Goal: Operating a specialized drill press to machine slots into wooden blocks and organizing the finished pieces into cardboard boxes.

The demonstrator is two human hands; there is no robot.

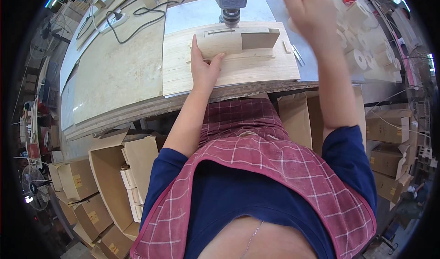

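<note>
Wooden block (227,45), lying left-to-right at the drill (230,17), is pinched at its left end by the left hand (205,71); grip of the right hand (312,12) cannot be told

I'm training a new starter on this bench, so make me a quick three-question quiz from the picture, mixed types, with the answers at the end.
1. Open question: What is touching the pale workpiece near the drill chuck?

2. Multiple choice: As the picture shows it, where is the cluster of pale cylinders?
A) To the left of the workpiece
B) To the right of the workpiece
C) On top of the workpiece

3. True or false: The person's right hand is raised, clear of the workpiece.

Key
1. The person's left hand, at the workpiece's left end.
2. B
3. True; it is blurred and partly cut off by the upper edge.
</note>
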